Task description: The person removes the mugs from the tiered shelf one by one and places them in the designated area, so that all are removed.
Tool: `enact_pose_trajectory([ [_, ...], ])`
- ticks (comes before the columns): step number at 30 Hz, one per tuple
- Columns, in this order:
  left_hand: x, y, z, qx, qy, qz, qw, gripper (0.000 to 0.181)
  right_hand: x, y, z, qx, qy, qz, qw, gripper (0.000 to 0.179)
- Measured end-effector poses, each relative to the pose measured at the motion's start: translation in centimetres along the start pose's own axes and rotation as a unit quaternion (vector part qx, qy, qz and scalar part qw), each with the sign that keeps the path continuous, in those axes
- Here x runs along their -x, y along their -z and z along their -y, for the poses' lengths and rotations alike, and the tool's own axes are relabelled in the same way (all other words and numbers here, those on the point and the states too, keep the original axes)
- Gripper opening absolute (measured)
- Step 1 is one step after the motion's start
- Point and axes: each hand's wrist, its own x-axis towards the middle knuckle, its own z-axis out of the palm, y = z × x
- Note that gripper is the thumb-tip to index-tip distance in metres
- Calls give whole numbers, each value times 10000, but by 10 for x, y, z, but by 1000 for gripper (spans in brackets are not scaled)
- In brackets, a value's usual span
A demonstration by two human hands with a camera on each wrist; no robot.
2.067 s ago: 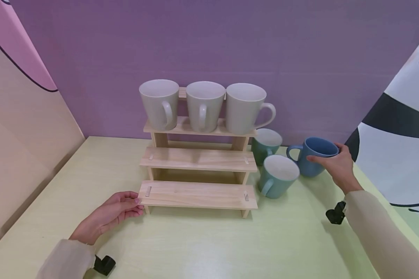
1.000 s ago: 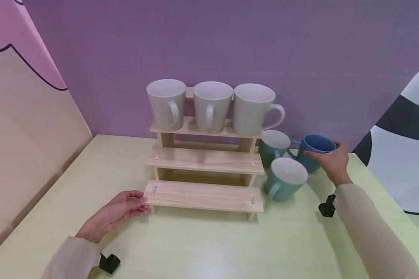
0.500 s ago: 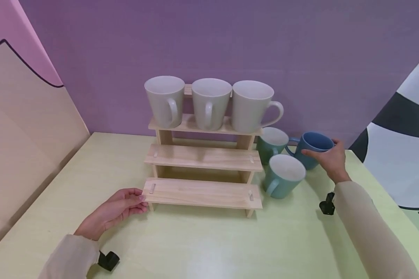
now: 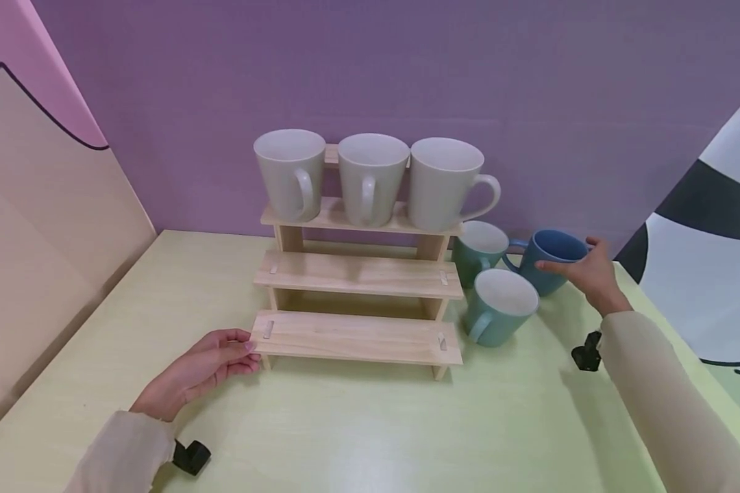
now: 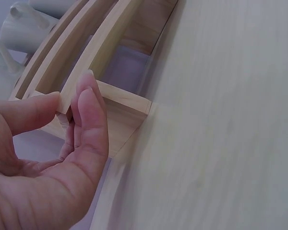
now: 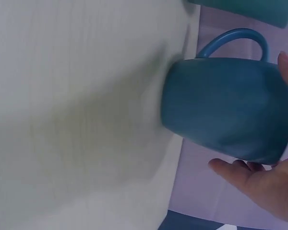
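In the head view, my left hand (image 4: 200, 370) pinches the left end of the lowest board of a stepped wooden rack (image 4: 358, 337). The left wrist view shows its thumb and fingers (image 5: 93, 117) on either side of the board's corner. At the right, a blue mug (image 4: 545, 277) stands upright on the table, its handle pointing left. My right hand (image 4: 595, 277) is spread loosely around the mug's right side. In the right wrist view the thumb lies by the rim, and the fairly straight fingers (image 6: 230, 172) lie beside the opposite side. Any remaining contact is unclear.
Three white mugs (image 4: 370, 181) stand in a row on an upper board of the rack. Right of the rack are two green mugs (image 4: 499, 315), one behind the other, close to the blue mug. A purple backdrop (image 4: 370, 68) borders the table's (image 4: 345, 424) back edge.
The blue mug has shifted slightly left and back, towards the green mugs, and now stays put. Most recently my right hand has loosened and drawn slightly right. My left hand keeps its pinch.
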Motion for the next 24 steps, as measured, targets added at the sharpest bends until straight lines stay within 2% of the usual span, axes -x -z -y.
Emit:
enact_pose_trajectory([
  [9,0,0,-1,3,-4,-27,10000,19,7,20,17,325,-109,57,9994,118],
  [17,-1,0,1,96,-47,30,9999,18,12,36,38,480,175,355,9981,115],
  [24,-2,0,1,110,-49,42,9999,16,15,39,58,426,385,545,9969,110],
])
